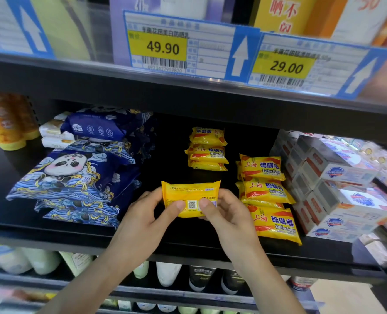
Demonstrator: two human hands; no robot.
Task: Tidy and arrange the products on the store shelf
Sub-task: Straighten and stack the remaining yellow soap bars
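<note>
A yellow sulfur soap pack (189,193) is held above the black shelf (188,243), back side with a QR code facing me. My left hand (147,214) pinches its left part, thumb on the label. My right hand (224,211) grips its right end, thumb beside the code. Behind it, a stack of the same yellow soaps (208,149) lies deeper on the shelf. To the right, another stack of yellow soaps (267,191) runs toward the shelf's front edge.
Blue panda-print wipe packs (74,177) are piled on the left, with white packs (52,132) and orange bottles (4,123) behind them. White boxed soaps (332,184) are stacked on the right. Price tags (179,46) hang on the shelf above; bottles (167,273) stand below.
</note>
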